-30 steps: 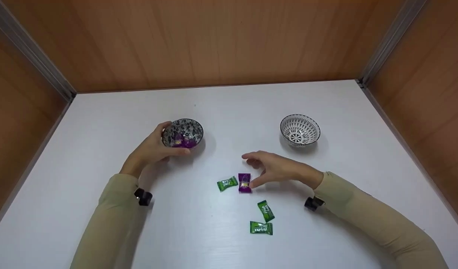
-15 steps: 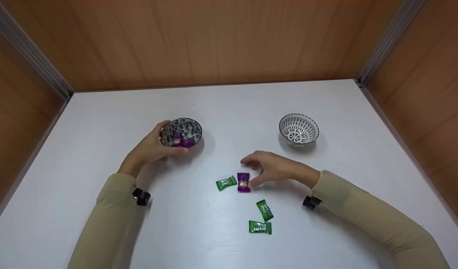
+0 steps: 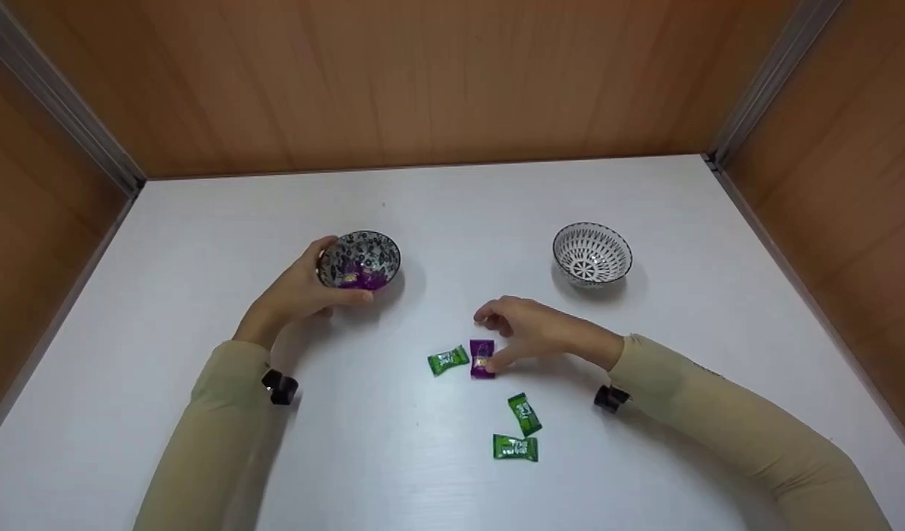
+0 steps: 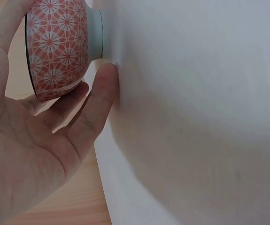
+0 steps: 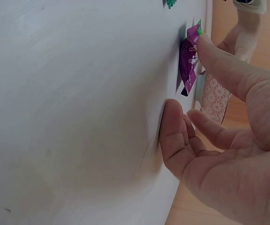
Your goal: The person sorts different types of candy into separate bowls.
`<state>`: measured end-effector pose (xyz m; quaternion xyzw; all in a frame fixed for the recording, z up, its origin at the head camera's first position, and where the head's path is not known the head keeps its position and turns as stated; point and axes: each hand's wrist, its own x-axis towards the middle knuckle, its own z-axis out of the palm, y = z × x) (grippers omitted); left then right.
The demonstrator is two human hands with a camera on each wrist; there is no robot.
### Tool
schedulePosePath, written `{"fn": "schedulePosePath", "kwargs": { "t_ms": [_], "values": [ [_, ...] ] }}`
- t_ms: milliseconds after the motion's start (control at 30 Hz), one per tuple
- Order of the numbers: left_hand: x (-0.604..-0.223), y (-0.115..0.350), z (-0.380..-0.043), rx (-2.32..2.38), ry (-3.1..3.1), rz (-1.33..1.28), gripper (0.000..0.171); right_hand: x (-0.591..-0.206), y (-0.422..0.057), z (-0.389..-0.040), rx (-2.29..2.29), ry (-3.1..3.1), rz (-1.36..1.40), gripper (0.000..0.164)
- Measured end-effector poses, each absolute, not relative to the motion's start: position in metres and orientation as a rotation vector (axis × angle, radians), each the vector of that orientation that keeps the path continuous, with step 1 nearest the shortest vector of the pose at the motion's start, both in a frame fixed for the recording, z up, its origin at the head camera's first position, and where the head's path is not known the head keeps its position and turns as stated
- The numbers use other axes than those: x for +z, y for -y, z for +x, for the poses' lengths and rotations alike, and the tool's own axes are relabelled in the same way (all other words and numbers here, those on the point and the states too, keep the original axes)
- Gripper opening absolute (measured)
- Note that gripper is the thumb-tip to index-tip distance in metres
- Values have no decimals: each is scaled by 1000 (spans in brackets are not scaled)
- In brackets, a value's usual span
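Note:
In the head view my left hand (image 3: 297,293) holds a small bowl (image 3: 360,254) by its left side, thumb along the near rim. The bowl is black-and-white floral inside and holds purple-wrapped candies. The left wrist view shows its red flower-patterned outside (image 4: 59,42) with fingers around it. My right hand (image 3: 533,330) is low over the table, its thumb tip at the right edge of a purple-wrapped candy (image 3: 482,349). Its other fingers are bent and away from that candy, as the right wrist view also shows. A green-wrapped candy (image 3: 448,360) lies just left of it.
Two more green-wrapped candies, one tilted (image 3: 524,414) and one flat across (image 3: 515,448), lie nearer the front of the white table (image 3: 393,472). A second bowl (image 3: 592,254), black-and-white inside, stands at the right. Wooden panels (image 3: 437,81) border the back and sides.
My right hand has shifted slightly left, and its thumb now overlaps the purple-wrapped candy's right edge. My left hand has stayed on the bowl.

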<state>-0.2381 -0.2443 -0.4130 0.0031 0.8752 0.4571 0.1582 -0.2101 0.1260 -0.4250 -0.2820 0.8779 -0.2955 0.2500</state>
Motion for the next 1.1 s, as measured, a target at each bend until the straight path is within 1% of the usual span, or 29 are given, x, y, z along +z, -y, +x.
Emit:
{"fn": "schedulePosePath", "kwargs": {
  "t_ms": [300, 633, 1100],
  "values": [
    [-412, 249, -237, 1295, -2514, 0, 130, -423, -119, -212, -778, -2385, -817, 51],
    [-412, 247, -237, 1275, -2510, 9, 131, -427, -122, -214, -769, -2374, -838, 38],
    [-415, 246, -240, 1288, -2512, 26, 132, -428, -125, -213, -831, -2356, -868, 29]
  ]
}}
